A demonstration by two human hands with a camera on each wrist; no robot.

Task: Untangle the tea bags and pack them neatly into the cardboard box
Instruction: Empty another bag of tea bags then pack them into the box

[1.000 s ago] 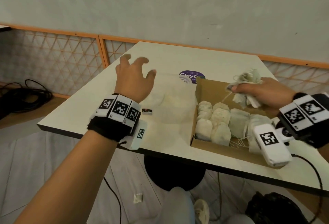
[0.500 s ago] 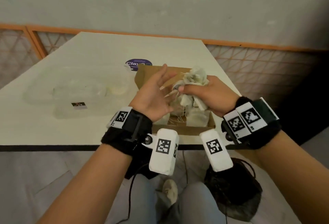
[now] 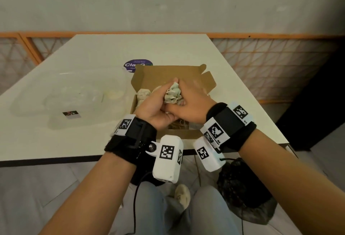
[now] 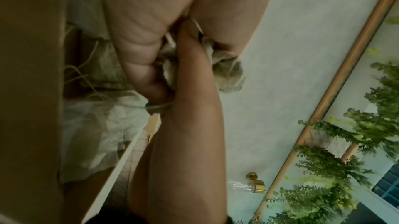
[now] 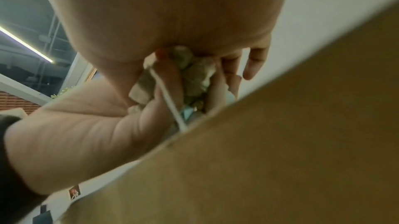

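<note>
Clasping a tea bag clump (image 3: pixel 173 94) between left hand (image 3: pixel 155 105) and right hand (image 3: pixel 192 100), above cardboard box (image 3: pixel 205 83)

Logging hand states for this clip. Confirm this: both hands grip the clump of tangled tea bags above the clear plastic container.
Wrong in one respect. Both the left hand and the right hand do grip the clump of tangled tea bags, but above the open cardboard box, not the clear plastic container, which sits to the left on the table. The head view shows it.
</note>
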